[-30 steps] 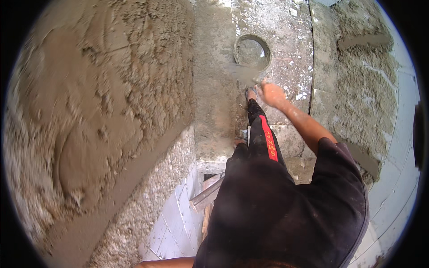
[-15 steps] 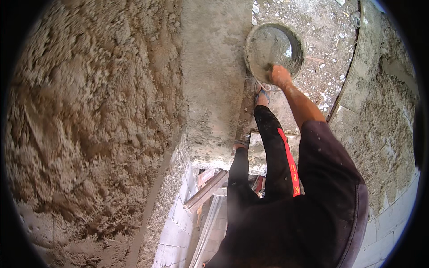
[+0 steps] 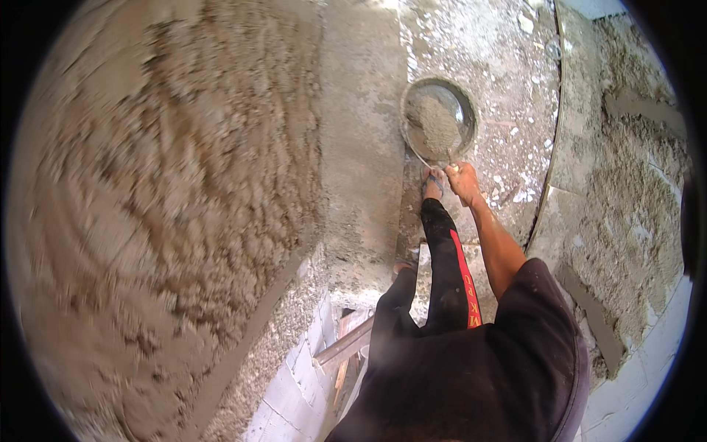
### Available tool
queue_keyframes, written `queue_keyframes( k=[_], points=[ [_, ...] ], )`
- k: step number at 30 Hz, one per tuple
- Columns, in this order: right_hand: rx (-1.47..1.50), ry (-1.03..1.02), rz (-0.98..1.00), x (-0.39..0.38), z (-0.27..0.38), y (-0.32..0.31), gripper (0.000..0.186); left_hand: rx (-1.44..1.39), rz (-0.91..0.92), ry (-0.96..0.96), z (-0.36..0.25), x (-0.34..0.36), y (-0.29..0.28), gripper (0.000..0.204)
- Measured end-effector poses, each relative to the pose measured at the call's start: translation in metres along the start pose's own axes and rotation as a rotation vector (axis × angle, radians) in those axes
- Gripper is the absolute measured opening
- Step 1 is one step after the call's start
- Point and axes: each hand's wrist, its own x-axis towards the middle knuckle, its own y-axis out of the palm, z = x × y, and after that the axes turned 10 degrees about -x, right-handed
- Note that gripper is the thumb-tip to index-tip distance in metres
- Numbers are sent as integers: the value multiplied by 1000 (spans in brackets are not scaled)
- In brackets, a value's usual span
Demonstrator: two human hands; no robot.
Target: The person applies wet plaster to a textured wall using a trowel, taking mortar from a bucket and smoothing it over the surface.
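My right hand is closed around the handle of a trowel at the near rim of a round bucket. A heaped scoop of wet grey mortar rests on the trowel, over the bucket's mouth, and covers most of the blade. More mortar shows lower down inside the bucket. A thin bail handle hangs at the bucket's near left side, close to my sandalled foot. My left hand is out of sight.
Rough, wet mortar covers the wall on the left. A concrete ledge runs beside it. White crumbs litter the floor right of the bucket. Below my legs, a beam crosses a gap. A partly plastered wall curves along the right.
My right hand has drawn back from inside the bucket to its near rim. A heap of mortar now shows on the trowel. The view has shifted, so the bucket sits lower in it.
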Motion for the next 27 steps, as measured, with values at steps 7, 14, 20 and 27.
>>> queue_keyframes(
  k=[7, 14, 20, 27],
  points=[
    [850, -93, 109, -217, 217, -40, 16, -728, -416, -199, 82, 51, 5, 65],
    [1220, -506, -137, -450, 426, -70, 16, -602, -537, -198, 214, 81, -4, 73],
    [1233, -675, -542, -491, 498, -7, 18, -629, -499, -273, 271, 89, 2, 80],
    [313, -976, -43, -595, 517, 133, 22, -708, -507, -219, 269, 91, 9, 82]
  ],
)
